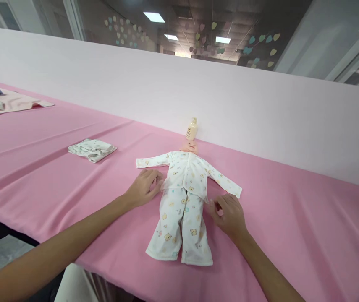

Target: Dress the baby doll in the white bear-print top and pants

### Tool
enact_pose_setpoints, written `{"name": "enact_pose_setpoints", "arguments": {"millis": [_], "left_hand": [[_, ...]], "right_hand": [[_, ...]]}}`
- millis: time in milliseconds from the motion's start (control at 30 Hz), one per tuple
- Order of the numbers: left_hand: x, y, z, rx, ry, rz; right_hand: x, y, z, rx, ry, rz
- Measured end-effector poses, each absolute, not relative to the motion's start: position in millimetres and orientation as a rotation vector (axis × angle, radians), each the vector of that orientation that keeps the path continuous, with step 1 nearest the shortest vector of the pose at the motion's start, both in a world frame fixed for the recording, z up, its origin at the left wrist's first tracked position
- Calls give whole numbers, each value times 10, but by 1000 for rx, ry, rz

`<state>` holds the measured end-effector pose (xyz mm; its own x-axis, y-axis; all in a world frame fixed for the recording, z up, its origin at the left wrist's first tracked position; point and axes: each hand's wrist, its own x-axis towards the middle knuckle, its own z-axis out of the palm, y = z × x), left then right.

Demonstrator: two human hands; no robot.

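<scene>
A baby doll (191, 147) lies on its back in a white long-sleeved shirt (187, 172) and white trousers (173, 226), both printed with small bears. Both sleeves are spread out to the sides. My left hand (145, 186) pinches the shirt's lower edge on the left side, thumb and finger together. At the opposite corner of the hem, my right hand (229, 213) is closed with its fingertips on the cloth. The shirt's hem overlaps the top of the trousers. The doll's hands and feet are hidden by the clothes.
A pink cloth (122, 247) covers the table, with its front edge near me. Behind the doll's head a pump bottle (191, 129) stands against the white wall (261, 113). Folded printed cloth (93, 149) lies to the left. Farther left is a pale pink blanket (18, 100).
</scene>
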<state>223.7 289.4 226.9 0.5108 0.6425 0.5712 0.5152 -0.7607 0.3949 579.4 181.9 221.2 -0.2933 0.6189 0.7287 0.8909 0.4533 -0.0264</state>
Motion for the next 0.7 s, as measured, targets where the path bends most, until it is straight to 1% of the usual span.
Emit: {"name": "enact_pose_setpoints", "arguments": {"millis": [100, 167, 267, 333, 400, 600, 700], "left_hand": [[2191, 3282, 2282, 2606, 1164, 1093], [2160, 3581, 2257, 2619, 1276, 1031], [2088, 3889, 2147, 2585, 1362, 874], [2015, 3952, 2059, 2536, 1385, 791], [1930, 3945, 1999, 2500, 1414, 732], [1715, 3986, 1985, 2442, 1569, 591], [1656, 4025, 1969, 2414, 1657, 450]], "right_hand": [[6068, 2066, 2225, -1503, -1862, -488], [6301, 2276, 2229, -1666, -1797, -444], [6631, 2506, 2170, -1900, -1826, -185], [6788, 2562, 2100, -2025, -1857, 33], [6880, 2562, 2037, -2094, -1854, 161], [6906, 2544, 1991, -2090, -1817, 179], [6909, 2563, 1985, -2116, -1854, 181]]}}
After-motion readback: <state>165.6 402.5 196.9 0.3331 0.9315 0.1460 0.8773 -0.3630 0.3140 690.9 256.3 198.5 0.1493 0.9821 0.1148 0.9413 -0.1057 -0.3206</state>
